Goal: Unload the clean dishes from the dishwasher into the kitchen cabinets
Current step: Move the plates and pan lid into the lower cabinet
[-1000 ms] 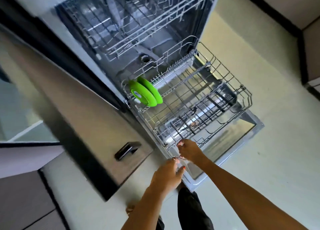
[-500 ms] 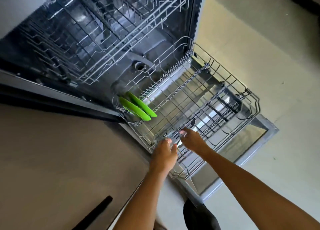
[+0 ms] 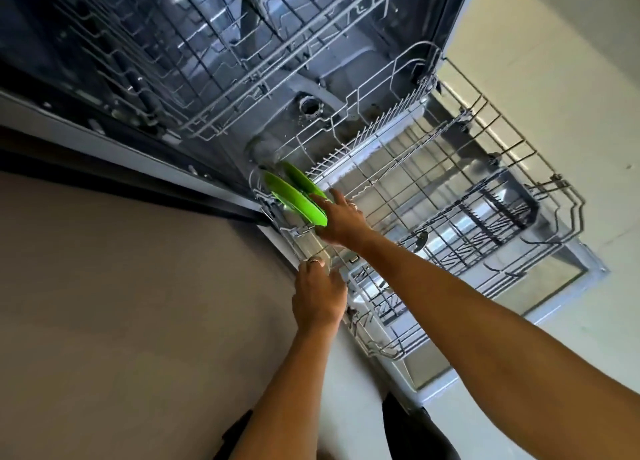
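Note:
Two green plates [image 3: 298, 200] stand on edge in the back left corner of the pulled-out lower rack [image 3: 540, 182]. My right hand [image 3: 341, 222] reaches across the rack and holds the nearer plate's lower edge, fingers behind it and thumb under it. My left hand [image 3: 318, 297] sits at the rack's left rim with its fingers curled over the wire; the fingertips are partly hidden. Most of the rack's tines are bare.
The dishwasher door [image 3: 519, 321] lies open under the rack. The empty upper rack [image 3: 242, 61] sits inside the tub above. A dark cutlery basket [image 3: 491, 217] and a small utensil [image 3: 420, 238] are at the rack's right. A cabinet front [image 3: 121, 303] fills the left; pale floor [image 3: 571, 96] is right.
The camera has dropped closer to the dishwasher. My right hand has moved from the rack's front rim to the green plates. My left hand has stayed at the rack's left edge.

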`<state>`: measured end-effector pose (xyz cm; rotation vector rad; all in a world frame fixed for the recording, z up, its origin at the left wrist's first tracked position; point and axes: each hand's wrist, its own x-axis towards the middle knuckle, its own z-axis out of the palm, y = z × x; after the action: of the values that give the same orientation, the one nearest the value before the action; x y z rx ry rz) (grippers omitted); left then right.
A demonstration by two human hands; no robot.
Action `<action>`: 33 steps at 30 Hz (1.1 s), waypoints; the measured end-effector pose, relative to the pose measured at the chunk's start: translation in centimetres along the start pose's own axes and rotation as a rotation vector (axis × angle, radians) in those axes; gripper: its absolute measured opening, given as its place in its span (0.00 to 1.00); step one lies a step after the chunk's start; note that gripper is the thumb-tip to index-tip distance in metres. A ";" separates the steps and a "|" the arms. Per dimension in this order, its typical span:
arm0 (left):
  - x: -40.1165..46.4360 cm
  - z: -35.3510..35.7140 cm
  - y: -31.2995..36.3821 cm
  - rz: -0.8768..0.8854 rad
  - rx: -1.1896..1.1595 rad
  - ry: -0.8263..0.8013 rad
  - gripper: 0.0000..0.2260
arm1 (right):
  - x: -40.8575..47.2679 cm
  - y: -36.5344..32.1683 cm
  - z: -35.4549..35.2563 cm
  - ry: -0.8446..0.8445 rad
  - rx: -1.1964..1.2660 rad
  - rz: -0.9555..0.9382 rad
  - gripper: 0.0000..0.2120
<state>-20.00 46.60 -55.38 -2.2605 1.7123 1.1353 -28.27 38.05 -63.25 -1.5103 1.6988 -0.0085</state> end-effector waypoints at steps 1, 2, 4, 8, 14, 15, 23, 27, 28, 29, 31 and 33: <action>0.0 0.1 -0.1 -0.010 -0.001 -0.002 0.17 | 0.6 -0.4 0.2 -0.019 0.014 0.010 0.35; -0.1 0.3 0.0 -0.016 -0.004 -0.005 0.17 | 1.2 -0.7 0.4 -0.027 0.031 0.020 0.34; -0.1 0.5 0.2 -0.029 -0.014 -0.014 0.16 | 2.1 -1.4 0.8 -0.004 0.074 0.035 0.30; 0.1 1.1 0.5 -0.053 -0.036 -0.023 0.17 | 3.0 -2.2 0.7 0.174 0.116 0.085 0.17; -0.2 1.0 1.4 -0.050 -0.039 0.014 0.17 | 2.4 -2.0 0.0 0.264 0.105 0.002 0.13; -0.3 1.0 1.5 -0.042 -0.056 0.019 0.17 | 1.9 -1.8 -0.2 0.260 0.112 -0.028 0.13; -1.6 2.3 1.3 -0.244 -0.478 -0.031 0.16 | -8.5 1.0 -2.6 0.322 0.112 -0.179 0.10; -3.7 4.1 0.1 -0.329 -0.571 -0.136 0.14 | -14.9 4.0 -3.0 0.335 -0.015 -0.263 0.09; -4.5 4.5 -0.3 -0.360 -0.604 -0.182 0.13 | -16.5 4.8 -2.8 0.330 -0.059 -0.296 0.10; -5.0 4.7 -0.7 -0.399 -0.668 -0.224 0.12 | -17.7 5.7 -2.6 0.311 -0.110 -0.314 0.12; -6.8 4.4 -0.9 -0.526 -0.902 -0.314 0.12 | -20.3 6.9 -1.9 0.275 -0.206 -0.319 0.14; -8.6 4.2 -1.7 -0.615 -1.080 -0.362 0.20 | -23.4 7.9 -0.7 0.251 -0.296 -0.332 0.15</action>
<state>-21.44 56.06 -53.89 -2.4459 0.1402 2.3790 -37.01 59.04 -53.61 -2.0742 1.6744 -0.1317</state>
